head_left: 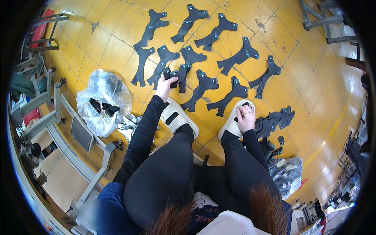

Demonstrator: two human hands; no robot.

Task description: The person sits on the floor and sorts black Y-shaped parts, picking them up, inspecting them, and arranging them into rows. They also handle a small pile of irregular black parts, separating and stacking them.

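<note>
My left hand (165, 87) is closed on a small stack of black fabric pieces (173, 74), held just above the floor. Around it, flat black Y-shaped fabric pieces (199, 89) with small pale tags lie in loose rows. Some of them have a second strip laid across. Over my right shoe (232, 124), my right hand (245, 117) is closed with its fingertips pressed together. Whatever is between those fingertips is too small to make out. Beside that hand, on its right, lies an overlapping pile of black fabric pieces (274, 121).
A clear plastic bag (103, 92) with dark pieces inside stands on the yellow tiled floor (117, 47) at left. White-and-dark pieces (129, 127) lie next to it. Another bag (288, 174) sits at lower right. Grey metal frames (94, 172) line the left; another frame (325, 21) stands far right.
</note>
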